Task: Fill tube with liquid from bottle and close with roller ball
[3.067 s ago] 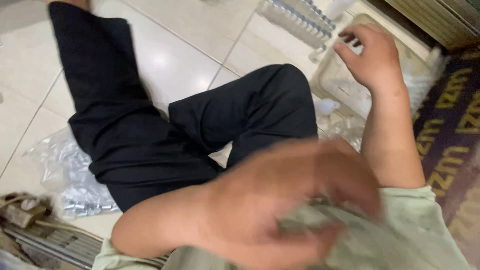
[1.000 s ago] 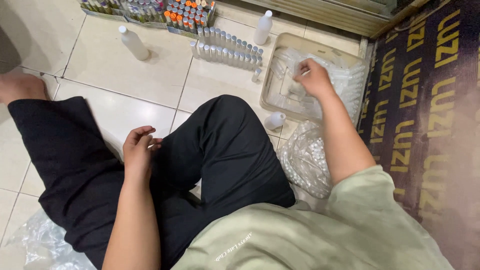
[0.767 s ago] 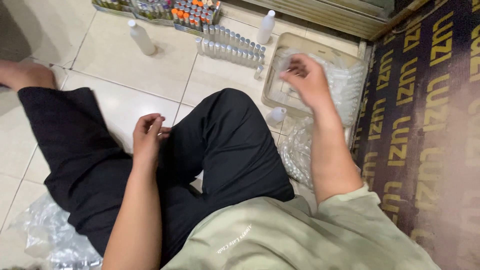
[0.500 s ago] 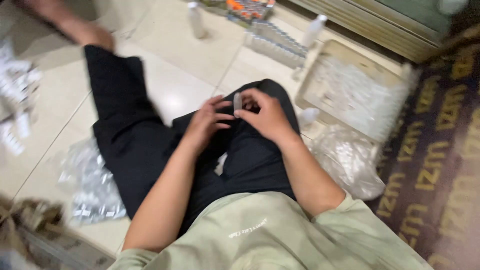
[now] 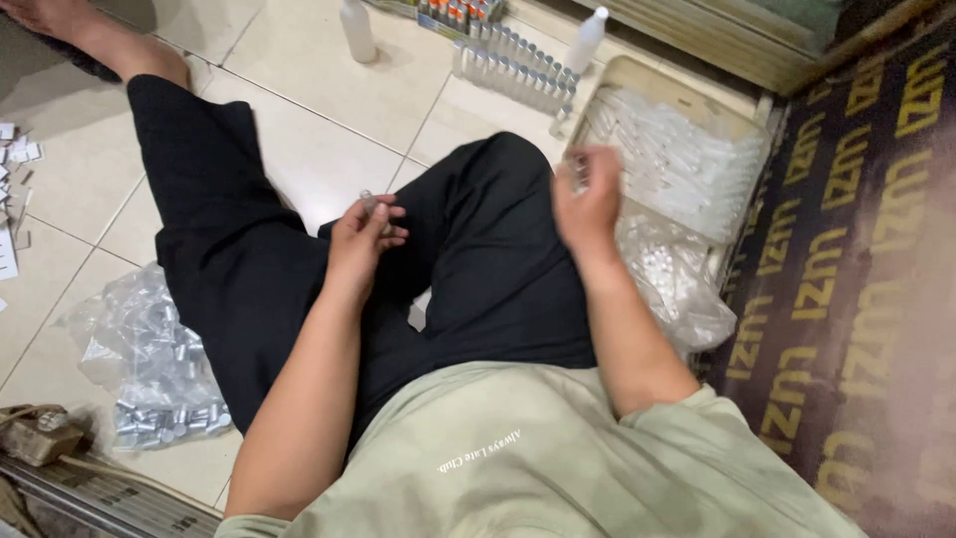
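Observation:
I sit on a tiled floor with black trousers (image 5: 249, 259) stretched out. My left hand (image 5: 360, 237) rests over my thigh, fingers closed around a small clear vial (image 5: 368, 199). My right hand (image 5: 588, 194) is raised and blurred above my right knee, near a beige tray (image 5: 742, 125) of clear tubes; a small item seems pinched in its fingers, but blur hides what it is. A clear bag of small white caps (image 5: 667, 284) lies just right of that forearm.
A row of small bottles (image 5: 513, 75) and two white bottles (image 5: 357, 28) stand on the floor ahead. A plastic bag of silver caps (image 5: 149, 359) lies at my left hip. A dark patterned mat (image 5: 856, 299) runs along the right. Paper scraps (image 5: 10, 199) lie far left.
Half a second ago both hands met over my lap on the vial. Now my right hand has swung out toward the tray while my left keeps the vial.

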